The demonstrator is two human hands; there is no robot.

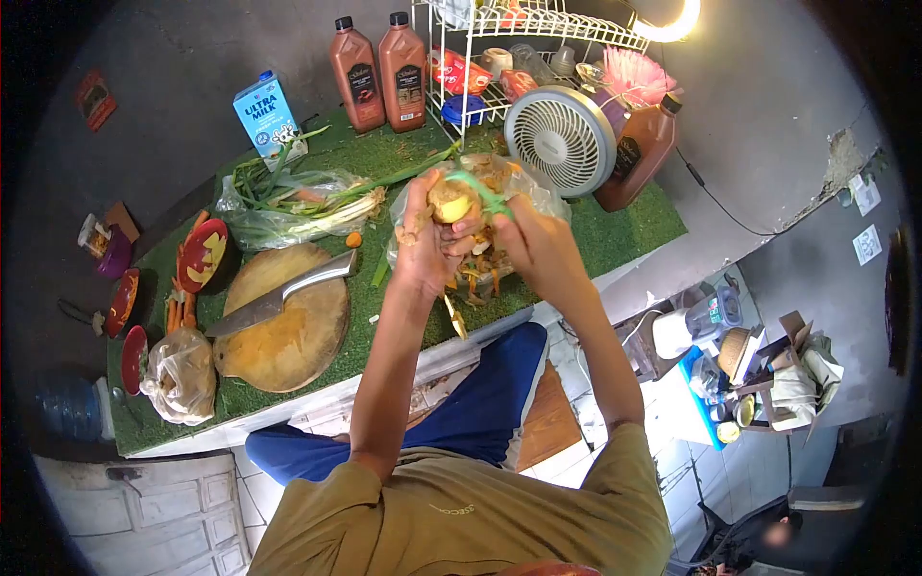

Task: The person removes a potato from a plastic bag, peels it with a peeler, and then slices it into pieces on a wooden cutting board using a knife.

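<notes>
My left hand (425,248) grips a partly peeled yellow potato (453,202) above a clear plastic bag of peelings (480,264). My right hand (536,245) holds a green peeler (485,195) against the potato's top. A strip of peel hangs below my left hand. Both hands are over the green-matted counter (615,240), in front of a small white fan (559,139).
A round wooden board (298,346) carries a large knife (279,298). Spring onions in a bag (298,206), bowls of cut vegetables (204,254), a tied bag (180,376), a milk carton (266,112), brown sauce bottles (379,72) and a wire dish rack (519,48) surround it.
</notes>
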